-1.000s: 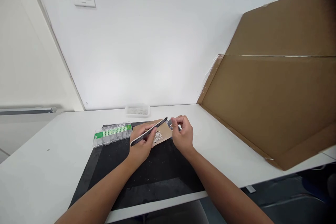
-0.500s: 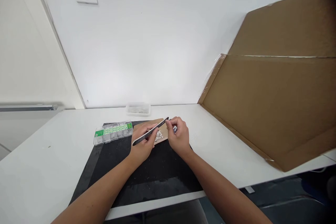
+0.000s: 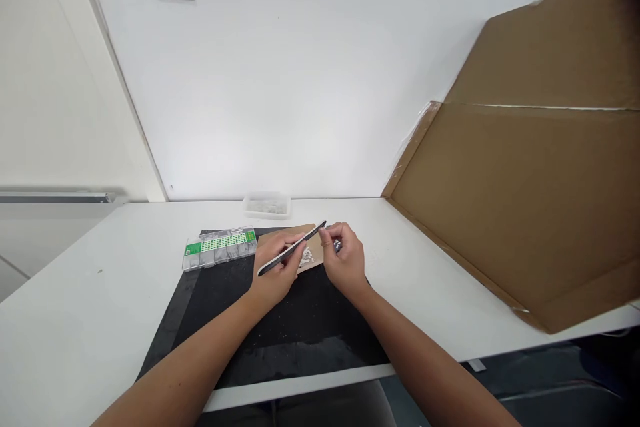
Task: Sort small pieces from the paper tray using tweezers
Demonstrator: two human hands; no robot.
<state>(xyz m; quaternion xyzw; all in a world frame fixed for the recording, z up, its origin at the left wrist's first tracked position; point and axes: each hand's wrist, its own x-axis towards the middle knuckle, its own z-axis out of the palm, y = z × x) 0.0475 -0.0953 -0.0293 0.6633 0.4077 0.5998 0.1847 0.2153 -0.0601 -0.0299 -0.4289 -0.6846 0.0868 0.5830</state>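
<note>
My left hand (image 3: 276, 272) is closed around a long, thin black strip with a pale edge (image 3: 287, 255), which slants up to the right. At the strip's upper end, my right hand (image 3: 345, 257) is closed in a pinch; what its fingertips hold is too small to name. Small dark and shiny pieces (image 3: 337, 245) show by its curled fingers. Below and between the hands, small white pieces (image 3: 307, 256) lie on a brown sheet (image 3: 318, 253), partly hidden by the hands. The sheet rests on a black mat (image 3: 300, 320).
A clear compartment case with a green label (image 3: 220, 248) lies on the mat's back left corner. Behind it, a clear plastic tray (image 3: 267, 205) stands near the wall. A large cardboard panel (image 3: 540, 200) rises at the right of the white table (image 3: 90, 320).
The view has shifted slightly, so most things appear a little to the right. Both hands keep nearly the same pose around the strip.
</note>
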